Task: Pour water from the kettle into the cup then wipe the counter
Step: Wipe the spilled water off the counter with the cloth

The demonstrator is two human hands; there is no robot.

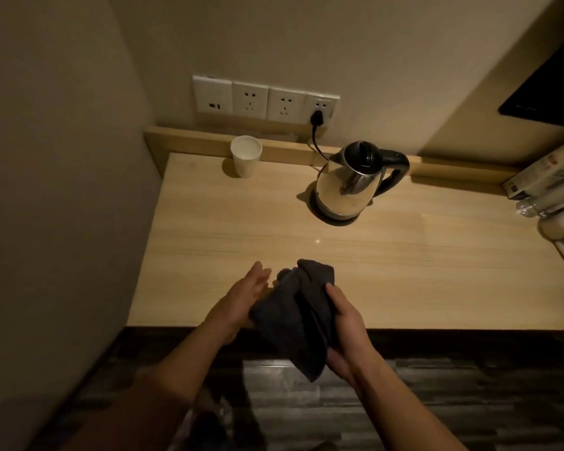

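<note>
A steel kettle (345,187) with a black lid and handle stands on its base at the back middle of the light wooden counter (209,242). Its lid is closed. A white paper cup (246,156) stands upright at the back left, against the low wooden ledge. Over the counter's front edge my right hand (347,333) grips a dark grey cloth (302,315), bunched and hanging down. My left hand (241,299) lies flat against the cloth's left side, fingers straight.
A wall (62,190) closes off the counter's left side. Wall sockets (264,99) sit above the ledge, with the kettle's black plug (317,119) in the right one. Boxes and plastic bottles (547,190) crowd the right end. Dark floor lies below.
</note>
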